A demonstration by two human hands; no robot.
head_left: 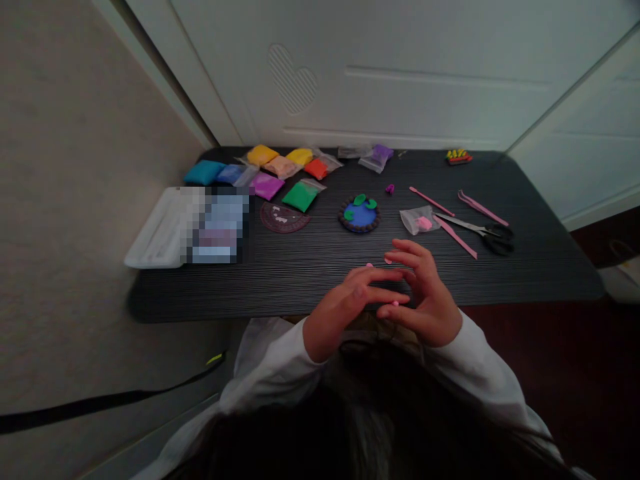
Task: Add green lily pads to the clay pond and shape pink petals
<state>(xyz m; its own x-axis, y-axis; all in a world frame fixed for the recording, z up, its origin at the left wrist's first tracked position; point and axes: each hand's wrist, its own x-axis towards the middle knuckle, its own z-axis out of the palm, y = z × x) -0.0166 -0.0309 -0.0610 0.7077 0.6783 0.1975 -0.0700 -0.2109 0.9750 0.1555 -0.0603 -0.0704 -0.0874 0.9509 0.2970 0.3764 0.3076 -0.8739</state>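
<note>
A small piece of pink modelling clay (pixel 395 304) shows at the thumb of my right hand (pixel 430 300), pinched against a finger. My left hand (pixel 340 307) reaches in from the other side with its fingers stretched out, their tips at the right hand's fingers and close to the clay. Both hands are over the table's near edge. Just beyond them, a flat pink clay bit (pixel 388 261) and another pink bit (pixel 369 265) lie partly hidden by the fingers. Farther back sits a round clay pond (pixel 361 215), blue with green leaves and a dark beaded rim.
To the right lie a bag of pink clay (pixel 420 221), scissors (pixel 483 230), pink tweezers (pixel 483 208) and slim pink tools (pixel 433 201). Several clay bags (pixel 301 195) fill the back left, near a clear protractor (pixel 285 218) and a white tray (pixel 167 227).
</note>
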